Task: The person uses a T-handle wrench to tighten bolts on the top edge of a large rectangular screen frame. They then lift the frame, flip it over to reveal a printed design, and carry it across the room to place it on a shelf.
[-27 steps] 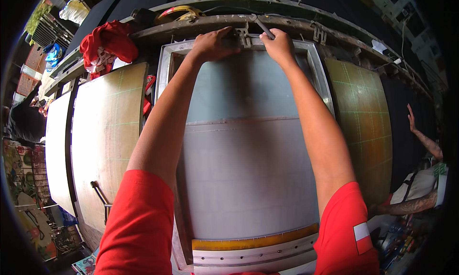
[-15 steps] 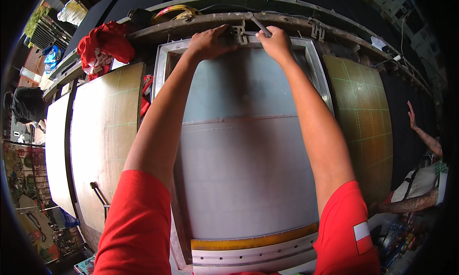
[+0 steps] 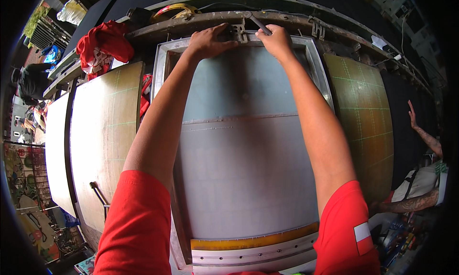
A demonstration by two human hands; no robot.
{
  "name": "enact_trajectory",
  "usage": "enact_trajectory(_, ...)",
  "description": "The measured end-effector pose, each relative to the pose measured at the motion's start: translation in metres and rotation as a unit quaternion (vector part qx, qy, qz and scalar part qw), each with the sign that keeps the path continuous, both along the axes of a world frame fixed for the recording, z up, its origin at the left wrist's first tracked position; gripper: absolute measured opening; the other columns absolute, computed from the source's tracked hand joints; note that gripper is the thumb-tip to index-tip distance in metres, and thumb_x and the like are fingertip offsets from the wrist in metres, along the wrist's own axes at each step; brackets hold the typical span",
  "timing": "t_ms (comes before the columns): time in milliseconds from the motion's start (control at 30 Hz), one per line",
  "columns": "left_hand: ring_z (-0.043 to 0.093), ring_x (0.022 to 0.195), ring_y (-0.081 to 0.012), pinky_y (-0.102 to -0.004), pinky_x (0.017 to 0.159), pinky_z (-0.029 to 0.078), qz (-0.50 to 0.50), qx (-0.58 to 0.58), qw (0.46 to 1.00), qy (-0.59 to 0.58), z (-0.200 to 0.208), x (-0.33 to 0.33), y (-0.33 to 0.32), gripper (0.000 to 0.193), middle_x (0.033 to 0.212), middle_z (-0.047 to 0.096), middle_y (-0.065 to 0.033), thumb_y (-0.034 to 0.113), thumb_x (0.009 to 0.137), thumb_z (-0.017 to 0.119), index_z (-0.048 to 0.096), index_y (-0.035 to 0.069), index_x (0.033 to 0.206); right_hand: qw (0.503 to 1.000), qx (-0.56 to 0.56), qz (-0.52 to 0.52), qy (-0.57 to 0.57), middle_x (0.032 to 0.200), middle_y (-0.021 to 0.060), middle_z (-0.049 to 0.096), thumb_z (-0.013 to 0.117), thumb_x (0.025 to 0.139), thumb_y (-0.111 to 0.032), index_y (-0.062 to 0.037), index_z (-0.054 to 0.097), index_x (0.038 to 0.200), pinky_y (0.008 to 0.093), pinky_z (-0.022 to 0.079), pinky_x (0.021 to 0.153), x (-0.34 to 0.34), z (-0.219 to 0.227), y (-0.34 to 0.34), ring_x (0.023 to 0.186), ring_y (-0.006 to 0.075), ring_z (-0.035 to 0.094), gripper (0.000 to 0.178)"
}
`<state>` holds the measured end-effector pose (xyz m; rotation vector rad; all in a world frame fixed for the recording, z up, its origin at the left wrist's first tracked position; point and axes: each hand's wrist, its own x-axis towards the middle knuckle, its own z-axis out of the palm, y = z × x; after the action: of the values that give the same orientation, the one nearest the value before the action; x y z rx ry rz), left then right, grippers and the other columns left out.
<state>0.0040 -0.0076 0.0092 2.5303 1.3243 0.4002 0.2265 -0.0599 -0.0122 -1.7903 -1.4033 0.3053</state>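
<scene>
A framed printing screen point(image 3: 165, 50) with a metal frame and grey-blue mesh lies in front of me. My left hand point(image 3: 210, 41) grips its far bar, thumb along the near side and fingers over the top, left of a slotted metal bracket point(image 3: 240, 33). My right hand point(image 3: 277, 39) is closed around a wrench point(image 3: 259, 24), whose far end reaches up to the rail just above the bracket. A squeegee point(image 3: 253, 243) with an amber blade and a pale holder lies across the screen's near end.
Yellowish boards point(image 3: 107, 112) with green lines flank the screen. A worn rail point(image 3: 201, 22) runs along the far side, with a red cloth point(image 3: 103, 45) at its left. A handled tool point(image 3: 99, 194) rests on the left board. Another person's arm point(image 3: 428, 138) shows at right.
Both my hands stay nearly in place, with the wrench shifted very slightly. A dark-clothed figure at the far left has moved.
</scene>
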Motion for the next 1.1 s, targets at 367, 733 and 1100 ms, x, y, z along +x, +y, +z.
enact_trajectory(367,0.056,0.12,-0.0305,-0.0418,0.1,0.041,0.0,0.047,0.999,-0.002,-0.007,-0.002,0.002,0.092,0.126,0.062,-0.014,0.072,0.072,0.06,0.043,0.018,0.144,0.998,-0.017,-0.01,0.059,0.077,0.0088,0.069,0.07,0.076,-0.037,-0.0136,0.072,0.091,0.0388,0.049,0.067,0.002,0.006,0.005,0.074,0.0269,0.066,0.028)
enact_trajectory(733,0.059,0.116,-0.0308,-0.0416,0.097,0.043,-0.009,0.039,0.999,-0.012,-0.007,-0.002,0.003,0.092,0.121,0.064,-0.0131,0.072,0.07,0.061,0.044,0.017,0.143,0.998,0.06,0.022,-0.017,0.069,0.0096,0.065,0.065,0.083,-0.04,-0.0121,0.071,0.088,0.0393,0.048,0.063,-0.013,0.012,0.016,0.067,0.0283,0.064,0.029)
enact_trajectory(1100,0.057,0.119,-0.0296,-0.0393,0.1,0.043,-0.003,0.052,0.999,-0.012,-0.007,-0.003,0.0,0.094,0.126,0.062,-0.0133,0.072,0.07,0.061,0.045,0.014,0.142,0.994,0.071,0.076,0.038,0.073,0.0082,0.067,0.066,0.084,-0.037,-0.0106,0.072,0.094,0.0349,0.047,0.063,-0.016,-0.004,0.017,0.067,0.0215,0.063,0.029)
